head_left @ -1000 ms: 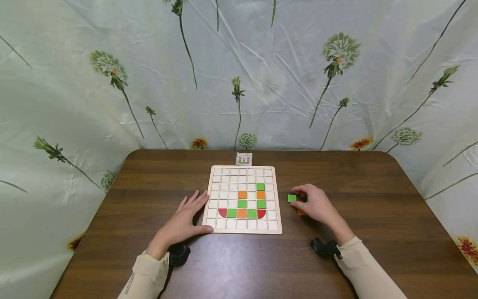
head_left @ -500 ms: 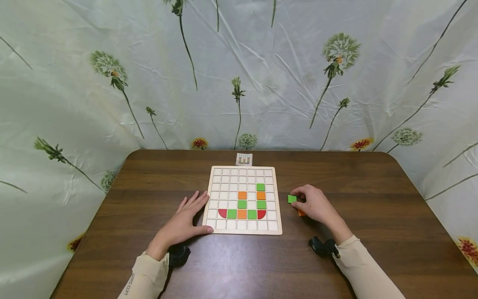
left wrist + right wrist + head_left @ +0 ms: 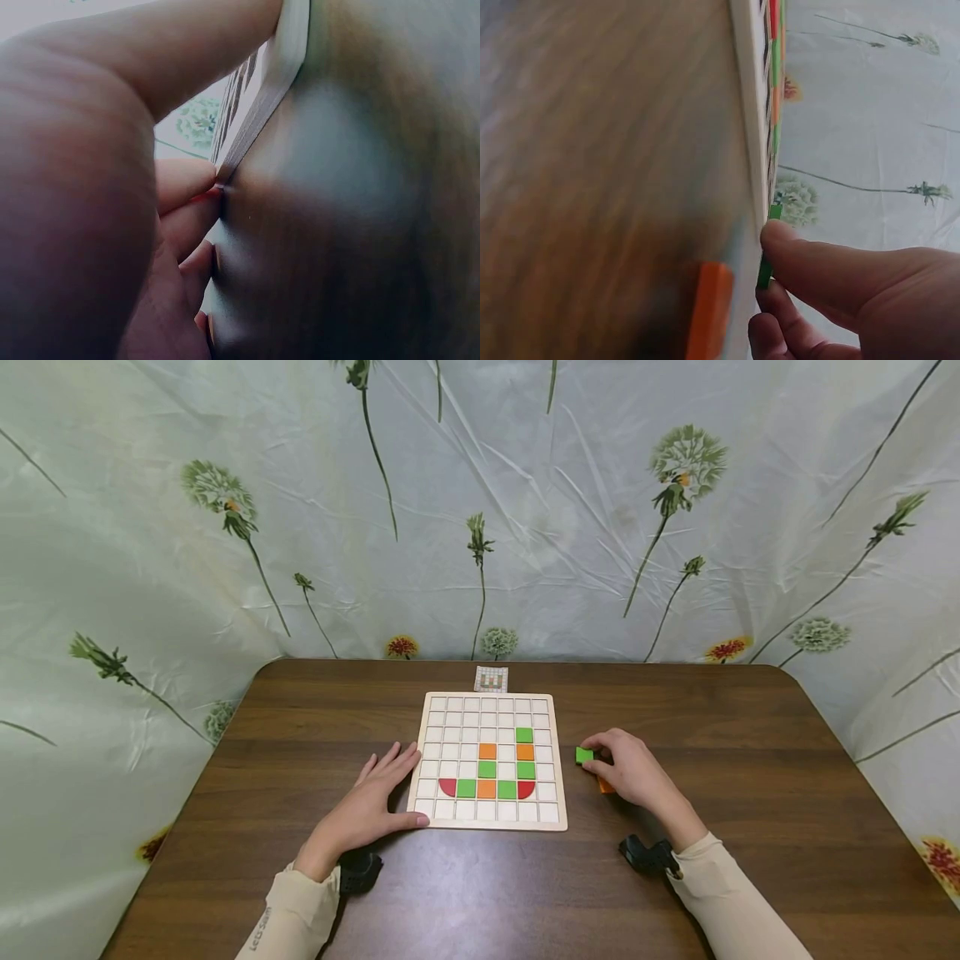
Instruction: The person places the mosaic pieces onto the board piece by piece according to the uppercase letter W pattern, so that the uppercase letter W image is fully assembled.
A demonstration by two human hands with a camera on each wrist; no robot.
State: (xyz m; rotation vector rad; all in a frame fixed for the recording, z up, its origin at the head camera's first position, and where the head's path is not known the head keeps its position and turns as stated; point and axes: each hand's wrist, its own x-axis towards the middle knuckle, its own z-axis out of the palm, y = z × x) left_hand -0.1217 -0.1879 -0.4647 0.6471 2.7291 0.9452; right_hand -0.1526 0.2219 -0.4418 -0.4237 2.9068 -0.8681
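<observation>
My left hand (image 3: 367,806) rests at the left side of a pale wooden grid board (image 3: 558,793), fingers spread along the edge and thumb on the near left corner. The left wrist view shows its fingertips against the board's edge. To the right of the board, my right hand (image 3: 628,768) pinches a small green square tile (image 3: 584,756) between thumb and fingers. The right wrist view has that green tile (image 3: 766,270) tilted at the thumb tip. Partly under the right hand lies an orange tile (image 3: 606,786) on the table.
On the board, green tiles, orange tiles (image 3: 487,751) and red quarter-round tiles (image 3: 447,787) form a row with two columns. A small pattern card (image 3: 491,679) lies behind the board on the brown wooden table (image 3: 480,893). A floral cloth (image 3: 420,602) hangs beyond the table.
The green tile has tipped and shifted slightly up and left in my right hand's pinch. My left hand keeps its place on the board.
</observation>
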